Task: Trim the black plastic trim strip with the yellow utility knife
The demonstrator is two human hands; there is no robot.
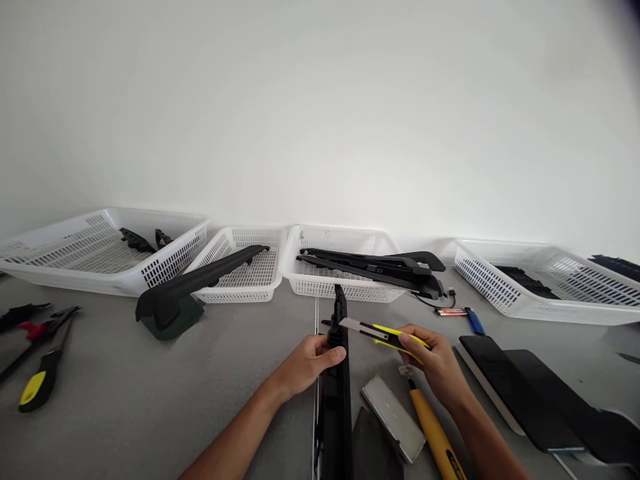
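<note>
My left hand [313, 363] grips a long black plastic part [337, 393] near its upper end, thumb across it. The part runs from the centre down to the bottom edge of the view. In my right hand [433, 357] is a yellow and black utility knife [385, 335], pointing left. Its bare blade [350, 325] lies at the black part's upper end, just above my left thumb; whether it touches is hard to tell.
White baskets [250, 293] line the wall, some holding black parts. A yellow-handled tool [433, 433], a clear box [395, 417] and dark phone-like slabs [515, 393] lie at the right. Pliers [55, 333] rest at the far left.
</note>
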